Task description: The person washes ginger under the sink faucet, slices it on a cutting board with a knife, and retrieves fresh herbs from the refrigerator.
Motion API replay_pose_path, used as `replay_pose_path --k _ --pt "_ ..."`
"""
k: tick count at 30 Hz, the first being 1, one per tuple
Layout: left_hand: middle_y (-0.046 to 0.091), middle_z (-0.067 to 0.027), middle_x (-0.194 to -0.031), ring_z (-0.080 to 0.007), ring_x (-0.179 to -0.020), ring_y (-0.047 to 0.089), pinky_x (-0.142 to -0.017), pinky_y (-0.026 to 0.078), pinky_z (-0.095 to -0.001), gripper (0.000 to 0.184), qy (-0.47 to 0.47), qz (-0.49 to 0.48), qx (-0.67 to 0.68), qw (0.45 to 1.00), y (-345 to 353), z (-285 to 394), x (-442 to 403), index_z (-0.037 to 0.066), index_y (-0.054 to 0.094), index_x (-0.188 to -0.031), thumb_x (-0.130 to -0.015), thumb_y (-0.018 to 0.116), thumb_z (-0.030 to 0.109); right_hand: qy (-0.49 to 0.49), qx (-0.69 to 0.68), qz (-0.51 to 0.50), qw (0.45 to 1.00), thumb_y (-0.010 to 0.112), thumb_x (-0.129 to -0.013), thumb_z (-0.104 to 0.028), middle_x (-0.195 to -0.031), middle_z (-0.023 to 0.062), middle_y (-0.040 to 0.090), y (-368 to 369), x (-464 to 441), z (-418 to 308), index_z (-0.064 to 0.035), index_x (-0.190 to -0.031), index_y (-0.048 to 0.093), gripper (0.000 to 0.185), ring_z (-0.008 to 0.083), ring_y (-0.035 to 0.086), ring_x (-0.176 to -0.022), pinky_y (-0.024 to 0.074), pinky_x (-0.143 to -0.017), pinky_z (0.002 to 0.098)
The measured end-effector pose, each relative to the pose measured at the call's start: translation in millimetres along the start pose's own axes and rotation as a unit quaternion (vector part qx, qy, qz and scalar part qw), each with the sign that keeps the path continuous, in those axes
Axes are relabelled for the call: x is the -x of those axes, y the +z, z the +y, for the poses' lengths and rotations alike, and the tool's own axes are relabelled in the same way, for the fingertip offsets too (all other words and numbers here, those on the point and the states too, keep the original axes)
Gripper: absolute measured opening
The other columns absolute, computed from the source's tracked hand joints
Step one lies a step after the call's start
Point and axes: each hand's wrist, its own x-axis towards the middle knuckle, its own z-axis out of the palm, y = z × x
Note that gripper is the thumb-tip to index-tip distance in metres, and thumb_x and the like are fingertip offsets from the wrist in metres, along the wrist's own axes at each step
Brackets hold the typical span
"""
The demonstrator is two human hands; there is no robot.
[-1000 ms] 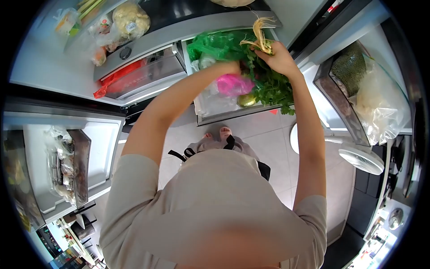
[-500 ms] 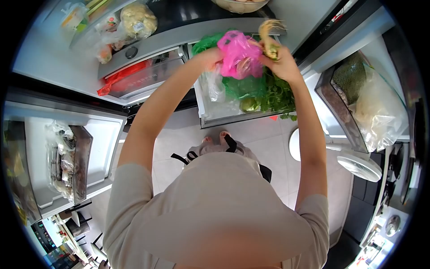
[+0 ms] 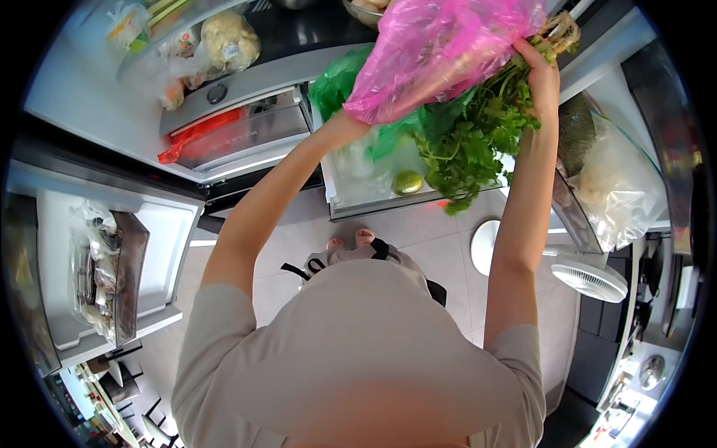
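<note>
A spread-out pink plastic bag (image 3: pixel 441 56) hangs between my two hands above the pulled-out fridge drawer (image 3: pixel 351 196). My left hand (image 3: pixel 354 125) grips its lower left corner, with the fingers partly behind the plastic. At the right, my right hand (image 3: pixel 541 71) is closed round the stems of a leafy green bunch (image 3: pixel 478 134), its pale roots pointing up and its leaves hanging over the drawer's right side; the bag's edge touches that thumb. Inside the drawer lie a green plastic bag (image 3: pixel 340 82) and a round yellow-green item (image 3: pixel 407 182).
Both fridge doors stand open, with bagged food (image 3: pixel 624 187) in the right one and packages (image 3: pixel 101 269) in the left. A second drawer (image 3: pixel 246 138) holds a red bag. Bagged vegetables (image 3: pixel 230 41) sit on the shelf above. A white fan (image 3: pixel 590 278) stands at the right.
The pink bag has come up out of the drawer and opened out wide between my hands. My right hand has moved up and right with the leafy bunch.
</note>
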Motion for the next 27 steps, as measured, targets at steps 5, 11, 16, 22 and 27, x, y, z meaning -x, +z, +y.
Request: replay_pose_path --k 5,11,16,22,27 --pt "0.065 -0.0144 -0.108 -0.025 -0.092 0.065 -0.082 0.05 -0.0342 0.034 -0.039 0.08 -0.168 0.982 -68 63 50 0.005 0.062 -0.114 -0.083 0.062 0.02 0.016 -0.033 0.01 0.999 0.066 -0.079 -0.013 -0.089 0.0044 0.067 7 -3 1 0.0001 -0.097 0.067 0.022 0.0141 0.063 -0.077 0.048 -0.069 0.0269" --pt "0.063 -0.0134 -0.111 -0.0225 -0.106 0.059 -0.094 0.044 -0.0311 0.058 0.245 0.313 -0.018 0.917 -15 113 22 0.0 0.055 -0.12 -0.072 0.078 0.023 0.008 0.026 -0.059 0.998 0.067 -0.078 -0.014 -0.089 0.0067 0.067 42 4 -8 0.0015 -0.1 0.064 0.027 0.0158 0.064 -0.075 0.0498 -0.069 0.0277" --pt "0.064 -0.0072 -0.107 -0.0193 -0.103 0.059 -0.092 0.045 -0.0331 0.055 0.107 0.091 0.26 0.955 -19 91 -20 0.0 0.056 -0.115 -0.073 0.077 0.028 0.013 0.045 -0.152 0.987 0.071 -0.078 -0.02 -0.092 0.0063 0.066 63 17 -27 -0.0005 -0.103 0.063 0.033 0.0136 0.063 -0.078 0.0494 -0.071 0.027" --pt "0.063 -0.0053 -0.108 -0.0197 -0.103 0.058 -0.093 0.044 -0.034 0.04 0.029 0.05 0.549 0.834 -54 83 1 0.006 0.058 -0.113 -0.079 0.071 0.022 0.002 0.001 -0.221 0.975 0.071 -0.08 -0.026 -0.098 0.003 0.064 47 11 -10 -0.0047 -0.11 0.062 0.038 0.0131 0.06 -0.093 0.0463 -0.083 0.0273" --pt "0.061 -0.0079 -0.11 -0.0179 -0.103 0.057 -0.093 0.044 -0.0331 0.052 0.11 -0.009 0.443 0.889 -29 119 -1 0.001 0.052 -0.12 -0.075 0.076 0.013 -0.002 0.035 -0.259 0.965 0.069 -0.081 -0.027 -0.103 0.0037 0.064 71 6 11 -0.0024 -0.112 0.061 0.041 0.0135 0.058 -0.095 0.0445 -0.086 0.0281"
